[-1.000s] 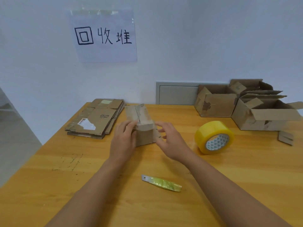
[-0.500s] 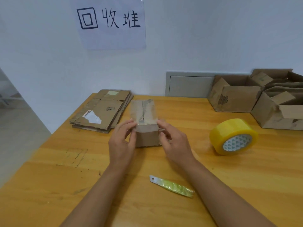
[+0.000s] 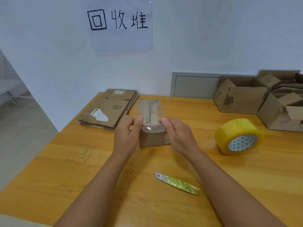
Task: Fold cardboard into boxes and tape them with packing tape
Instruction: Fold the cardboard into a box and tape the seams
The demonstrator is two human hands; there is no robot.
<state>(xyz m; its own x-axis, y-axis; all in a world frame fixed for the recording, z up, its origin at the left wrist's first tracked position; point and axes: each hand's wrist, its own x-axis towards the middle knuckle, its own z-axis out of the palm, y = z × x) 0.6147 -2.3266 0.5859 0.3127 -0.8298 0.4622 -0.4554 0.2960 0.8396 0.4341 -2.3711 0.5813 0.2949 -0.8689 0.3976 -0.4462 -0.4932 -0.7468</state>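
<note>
- My left hand and right hand pinch the small box's near top edge, thumbs on clear tape.
- Tape roll sits right; blade near me.

Open cardboard boxes cut off at the right edge of the frame, wall sign clipped at the top edge, small box's side faces hidden behind both hands, torn label on flattened stack too small to read
</note>
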